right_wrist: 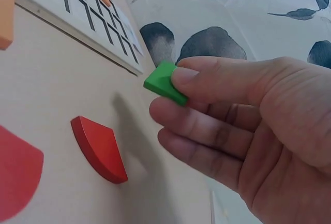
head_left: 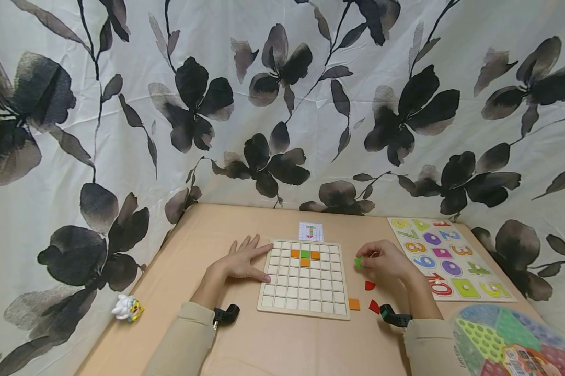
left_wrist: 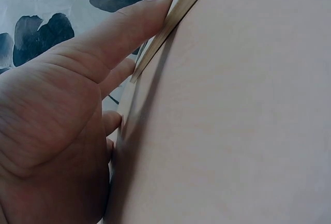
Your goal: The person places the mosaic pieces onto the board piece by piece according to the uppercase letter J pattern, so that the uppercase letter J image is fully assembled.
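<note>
Now R hand point(head_left: 385, 260) pinches green tile point(right_wrist: 165, 83), L hand point(head_left: 241, 259) flat by grid board point(head_left: 304, 303).

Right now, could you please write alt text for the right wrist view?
The right hand pinches a small green block above a tan table. Two red curved pieces lie below it, and the corner of a gridded wooden board sits upper left.

The grid board point(head_left: 304, 297) was pale wood with cream squares, and on it sat three orange tiles point(head_left: 304, 258) around one green tile point(head_left: 304, 254). Right of the grid board, the right hand point(head_left: 387, 262) pinched a bright green block point(right_wrist: 165, 83); two red pieces point(head_left: 371, 295) (curved on one side) and an orange square point(head_left: 354, 304) lay there too. Behind the grid board hung a white curtain point(head_left: 122, 130) printed with black-grey flowers. The table point(head_left: 273, 344) was beige.
</note>
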Demonstrator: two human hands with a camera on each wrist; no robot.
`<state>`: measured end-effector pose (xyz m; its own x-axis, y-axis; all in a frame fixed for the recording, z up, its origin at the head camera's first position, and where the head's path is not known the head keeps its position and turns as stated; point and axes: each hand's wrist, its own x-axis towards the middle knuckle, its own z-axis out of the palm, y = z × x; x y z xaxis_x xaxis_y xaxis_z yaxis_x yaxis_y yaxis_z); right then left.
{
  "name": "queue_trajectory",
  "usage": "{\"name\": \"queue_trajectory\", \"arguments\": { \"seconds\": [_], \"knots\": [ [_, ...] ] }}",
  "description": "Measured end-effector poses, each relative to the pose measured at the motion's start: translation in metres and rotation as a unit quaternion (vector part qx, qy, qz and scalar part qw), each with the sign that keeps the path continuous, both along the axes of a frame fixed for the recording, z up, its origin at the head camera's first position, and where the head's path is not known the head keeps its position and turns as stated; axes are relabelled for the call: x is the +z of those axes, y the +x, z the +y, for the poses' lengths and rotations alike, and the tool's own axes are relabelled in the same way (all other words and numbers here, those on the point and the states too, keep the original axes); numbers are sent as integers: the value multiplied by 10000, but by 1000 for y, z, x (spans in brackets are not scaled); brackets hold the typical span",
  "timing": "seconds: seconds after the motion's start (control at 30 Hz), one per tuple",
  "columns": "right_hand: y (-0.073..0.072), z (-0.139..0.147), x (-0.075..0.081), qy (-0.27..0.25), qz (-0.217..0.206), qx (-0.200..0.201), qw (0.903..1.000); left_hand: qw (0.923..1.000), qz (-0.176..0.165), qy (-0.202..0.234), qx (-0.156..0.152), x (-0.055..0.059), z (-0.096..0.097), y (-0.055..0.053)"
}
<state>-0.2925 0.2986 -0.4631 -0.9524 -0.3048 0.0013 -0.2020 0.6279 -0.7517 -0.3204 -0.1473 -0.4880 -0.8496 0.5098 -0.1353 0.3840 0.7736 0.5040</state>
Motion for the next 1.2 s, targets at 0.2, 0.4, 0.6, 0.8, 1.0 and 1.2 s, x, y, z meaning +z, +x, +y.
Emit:
{"name": "queue_trajectory", "arguments": {
  "seconds": [0.2, 0.4, 0.6, 0.8, 1.0, 1.2],
  "knots": [
    [-1, -6, 0, -73, 385, 53, 9992, 10000, 3, 15, -13, 1, 0, 1],
    [-2, -16, 1, -134, 367, 22, 9992, 10000, 10, 0, -12, 1, 0, 1],
    [-4, -25, 3, -210, 280, 130, 9993, 10000, -25, -21, -20, 1, 0, -1],
    [-5, -34, 5, -249, 381, 138, 9989, 10000, -44, -4, -35, 2, -2, -3],
    [-5, -51, 7, -374, 359, 135, 9986, 10000, -39, -5, -39, 3, -4, -5],
    [-4, -68, 8, -535, 340, 217, 9978, 9999, -120, 46, -51, 5, -3, -6]
  ]
}}
